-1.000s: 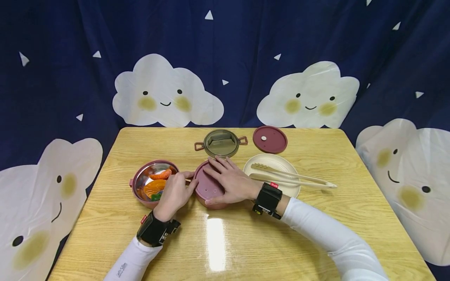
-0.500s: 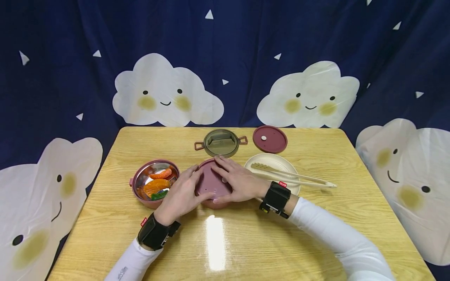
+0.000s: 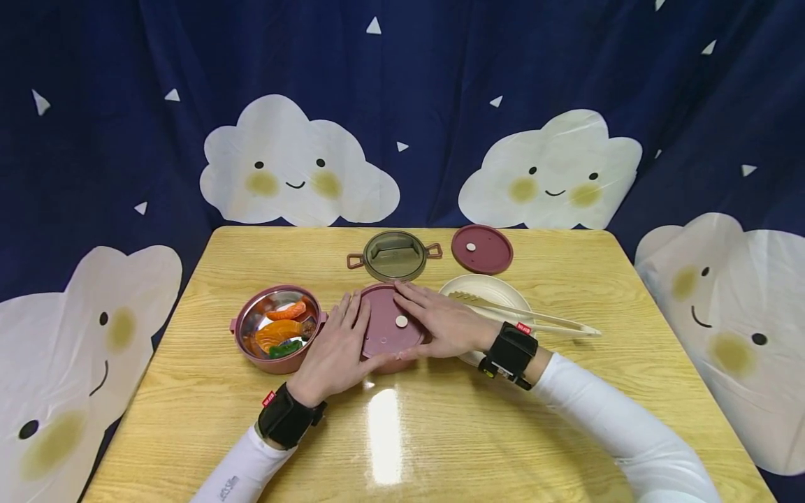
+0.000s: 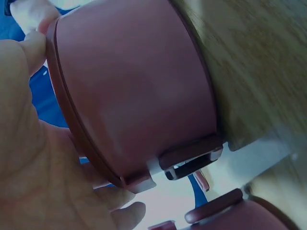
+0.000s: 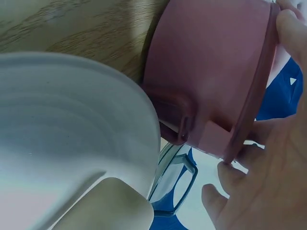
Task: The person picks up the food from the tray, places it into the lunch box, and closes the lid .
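A round mauve pot (image 3: pixel 380 342) stands near the middle of the table with its flat lid (image 3: pixel 386 307) on; a small white knob shows on the lid. My left hand (image 3: pixel 336 349) rests along the lid's left edge, fingers extended. From the other side my right hand (image 3: pixel 440 325) lies over the lid's right edge, also with extended fingers. The two thumbs meet at the front rim. In the left wrist view the palm faces the pot's side wall (image 4: pixel 134 86), above a loop handle (image 4: pixel 192 158). The right wrist view shows fingertips right at the lid's rim (image 5: pixel 252 110).
Left of the pot, a matching open pot (image 3: pixel 277 365) holds orange and green food pieces. On the right, tongs (image 3: pixel 553 323) lie across a cream plate (image 3: pixel 481 281). Behind stand a small two-handled pan with a see-through lid (image 3: pixel 395 260) and a dark red lid (image 3: pixel 493 253).
My left hand has left the pot's left side and now lies flat on the lid's edge. The lidded pot and my right hand have shifted right; the lid's knob is uncovered.
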`<state>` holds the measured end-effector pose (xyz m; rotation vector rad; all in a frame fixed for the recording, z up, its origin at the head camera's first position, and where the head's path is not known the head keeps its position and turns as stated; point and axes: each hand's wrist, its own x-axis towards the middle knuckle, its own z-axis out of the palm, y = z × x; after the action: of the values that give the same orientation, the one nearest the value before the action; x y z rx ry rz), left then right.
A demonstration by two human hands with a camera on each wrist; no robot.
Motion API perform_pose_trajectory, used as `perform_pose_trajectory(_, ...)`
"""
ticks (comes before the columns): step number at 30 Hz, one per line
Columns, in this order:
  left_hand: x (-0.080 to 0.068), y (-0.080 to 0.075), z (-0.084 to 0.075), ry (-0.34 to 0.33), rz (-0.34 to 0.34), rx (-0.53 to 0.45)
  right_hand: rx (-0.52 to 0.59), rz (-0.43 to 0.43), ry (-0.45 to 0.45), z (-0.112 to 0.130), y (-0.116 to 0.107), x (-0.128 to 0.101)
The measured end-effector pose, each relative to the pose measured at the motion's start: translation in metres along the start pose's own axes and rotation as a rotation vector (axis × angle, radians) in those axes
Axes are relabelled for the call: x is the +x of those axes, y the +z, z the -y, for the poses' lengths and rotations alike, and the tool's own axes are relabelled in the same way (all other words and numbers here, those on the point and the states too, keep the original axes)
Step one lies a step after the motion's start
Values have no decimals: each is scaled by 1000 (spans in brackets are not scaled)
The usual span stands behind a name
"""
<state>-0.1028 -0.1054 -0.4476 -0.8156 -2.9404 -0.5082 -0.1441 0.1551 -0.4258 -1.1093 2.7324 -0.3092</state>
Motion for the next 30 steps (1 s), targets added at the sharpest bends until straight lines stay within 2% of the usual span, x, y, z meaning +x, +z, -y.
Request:
perform_pose_trajectory(6, 0, 1, 1, -8, -42, -18, 13, -4, 12, 1, -4, 1)
perform_pose_trajectory(15, 0, -1, 2, -31, -7, -82, 28, 20, 25, 1, -2, 2)
perform_pose_trajectory(20, 0, -1, 2, -38, -2, -83, 27, 49, 13, 0, 6, -2)
perform_pose_trajectory(30, 1, -1, 3, -43, 0, -100, 38, 37, 17, -1, 14, -3)
